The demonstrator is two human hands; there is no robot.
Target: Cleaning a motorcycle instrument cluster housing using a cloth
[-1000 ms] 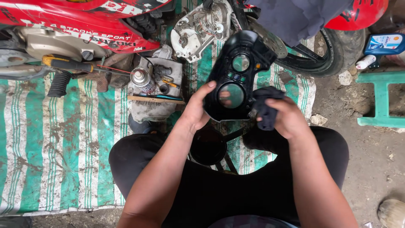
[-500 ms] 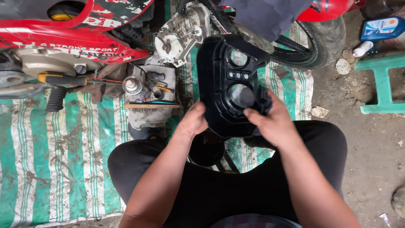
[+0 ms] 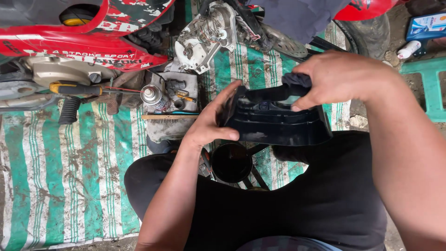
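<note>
A black plastic instrument housing (image 3: 274,122) is held up in the air over the person's lap, above the near edge of the green-and-white striped mat (image 3: 65,186) that covers the ground. The left hand (image 3: 211,123) clasps the housing's left end, thumb lying along the lower front edge and the fingers (image 3: 227,95) curled over the top of that end. The right hand (image 3: 341,76) comes in from the upper right and bears down on the top rim, its fingers closed on a dark cloth (image 3: 297,80) pressed against the housing. Below the housing, between the knees, a round black funnel-like cup (image 3: 231,161) rests on the mat. Toward the far edge of the mat lie a small spray can (image 3: 153,96) and a grey tray of small parts (image 3: 179,93), just beside the red motorcycle (image 3: 79,42) and its exposed engine part (image 3: 204,37).
</note>
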